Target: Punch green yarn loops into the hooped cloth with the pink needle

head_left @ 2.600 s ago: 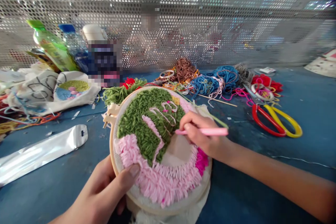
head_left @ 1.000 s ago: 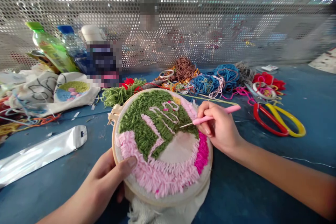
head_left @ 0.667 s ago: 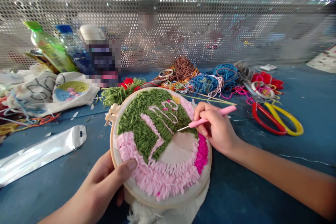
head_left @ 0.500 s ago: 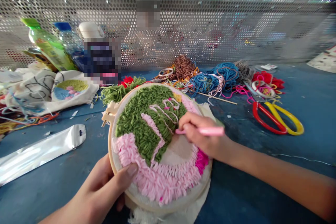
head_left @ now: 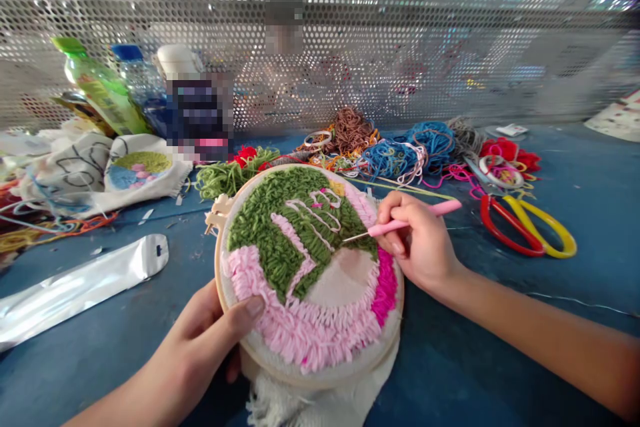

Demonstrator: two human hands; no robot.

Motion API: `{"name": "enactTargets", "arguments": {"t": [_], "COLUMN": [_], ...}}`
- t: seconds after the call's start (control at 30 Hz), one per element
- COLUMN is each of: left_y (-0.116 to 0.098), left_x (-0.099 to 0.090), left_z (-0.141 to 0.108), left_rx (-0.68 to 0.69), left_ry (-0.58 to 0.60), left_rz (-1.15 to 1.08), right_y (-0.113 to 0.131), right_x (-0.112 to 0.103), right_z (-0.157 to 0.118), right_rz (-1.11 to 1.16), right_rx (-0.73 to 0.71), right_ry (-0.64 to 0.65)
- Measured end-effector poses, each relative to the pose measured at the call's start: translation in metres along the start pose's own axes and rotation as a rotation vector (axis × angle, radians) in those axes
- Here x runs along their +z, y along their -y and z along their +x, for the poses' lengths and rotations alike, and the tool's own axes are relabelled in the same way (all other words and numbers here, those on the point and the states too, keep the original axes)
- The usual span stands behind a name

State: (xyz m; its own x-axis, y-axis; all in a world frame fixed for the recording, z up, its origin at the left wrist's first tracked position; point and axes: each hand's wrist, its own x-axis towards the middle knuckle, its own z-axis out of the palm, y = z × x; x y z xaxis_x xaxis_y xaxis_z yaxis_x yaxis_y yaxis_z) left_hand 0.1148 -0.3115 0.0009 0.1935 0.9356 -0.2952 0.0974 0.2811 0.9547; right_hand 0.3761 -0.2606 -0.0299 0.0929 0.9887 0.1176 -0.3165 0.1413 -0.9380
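My left hand (head_left: pixel 215 333) grips the lower left rim of a round wooden embroidery hoop (head_left: pixel 219 267), thumb on top and fingers mostly hidden below. Stretched in the hoop is cloth worked with green yarn (head_left: pixel 270 253), pale pink loops (head_left: pixel 320 340), a magenta patch (head_left: pixel 385 287) and thin pink lines. A bare cloth area (head_left: pixel 340 283) shows at the lower right of the green. My right hand (head_left: pixel 415 240) is closed around the pink handle of a punch needle (head_left: pixel 415 217). Its thin metal tip points left, over the green stitches just above the bare cloth; contact I cannot tell.
Red-and-yellow-handled scissors (head_left: pixel 530 227) lie on the blue table (head_left: pixel 500 360) at right. Behind the hoop are blue yarn (head_left: pixel 430 143) and brown yarn (head_left: pixel 353 130). At left are a silver packet (head_left: pixel 100 280), a second embroidered cloth (head_left: pixel 180 180) and a green-capped bottle (head_left: pixel 95 83).
My right hand has drawn the punch needle up and to the right, so its metal tip now shows above the cloth. My left hand still holds the hoop.
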Motion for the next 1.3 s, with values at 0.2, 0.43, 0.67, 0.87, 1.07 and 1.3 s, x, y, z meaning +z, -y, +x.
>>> {"name": "enactTargets", "arguments": {"t": [0.2,0.43,0.67,0.87,1.07,1.3], "left_y": [0.002,0.003,-0.002,-0.005,-0.008,-0.008], "left_x": [-0.004,-0.002,-0.005,-0.005,0.0,-0.001], "left_z": [0.0,-0.004,0.002,0.01,0.009,0.008], "left_rx": [-0.008,-0.025,-0.049,-0.114,-0.129,-0.108], "left_ry": [0.056,0.069,0.028,-0.04,-0.104,-0.087], "left_rz": [0.011,-0.001,0.035,0.028,0.037,0.032], "right_y": [-0.001,0.003,0.004,-0.003,-0.004,-0.003], "right_x": [-0.001,0.013,0.016,0.003,0.004,0.002], "right_z": [-0.001,-0.01,-0.007,0.0,0.003,0.003], "right_rz": [-0.101,-0.66,-0.652,-0.165,-0.002,0.014], "right_rx": [-0.022,-0.21,-0.204,-0.05,-0.039,-0.035], "right_ry": [0.015,0.316,0.345,0.056,-0.008,-0.005]}}
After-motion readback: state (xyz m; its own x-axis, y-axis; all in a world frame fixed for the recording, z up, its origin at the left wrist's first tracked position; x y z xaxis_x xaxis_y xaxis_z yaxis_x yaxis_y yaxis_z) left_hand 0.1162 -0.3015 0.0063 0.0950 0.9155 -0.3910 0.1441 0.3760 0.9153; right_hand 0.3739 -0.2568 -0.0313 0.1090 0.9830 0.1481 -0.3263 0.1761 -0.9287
